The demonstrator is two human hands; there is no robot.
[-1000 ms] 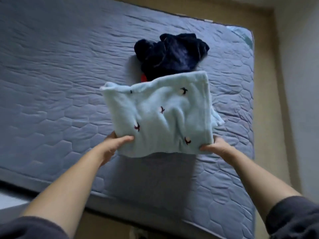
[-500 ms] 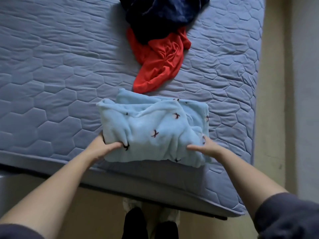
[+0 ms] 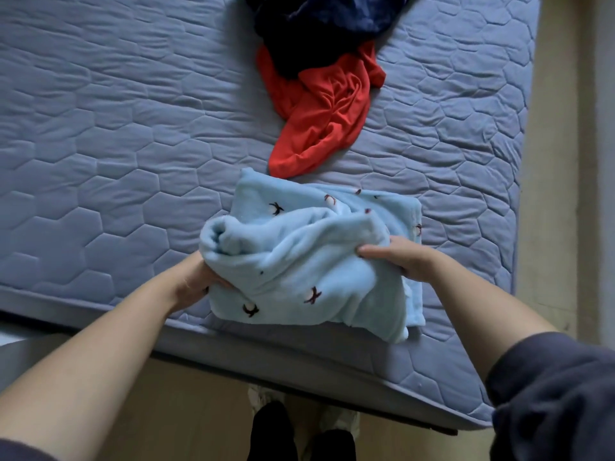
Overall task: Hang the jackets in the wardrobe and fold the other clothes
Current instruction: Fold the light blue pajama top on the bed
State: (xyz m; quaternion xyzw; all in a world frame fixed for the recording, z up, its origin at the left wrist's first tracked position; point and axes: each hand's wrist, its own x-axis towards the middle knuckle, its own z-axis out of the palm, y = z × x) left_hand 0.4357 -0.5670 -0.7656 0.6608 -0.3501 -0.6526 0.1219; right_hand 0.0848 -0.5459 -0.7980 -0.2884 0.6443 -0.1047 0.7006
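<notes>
2 hands hold the light blue fleece garment [image 3: 299, 261], which lies bunched on the mattress [image 3: 100, 161], right at its near edge. The left hand [image 3: 196, 284] grips the rolled left side, its fingers hidden in the cloth. The right hand [image 3: 404, 261] pinches a thick fold on the right side. The layers look uneven, so the fold could slump open if either grip loosens before the fabric is pressed flat. A tug toward the body could drag the bundle off the edge to the floor. Just beyond lie 1 red garment [image 3: 319, 108] and 1 dark navy garment [image 3: 316, 24], near enough to get caught up.
</notes>
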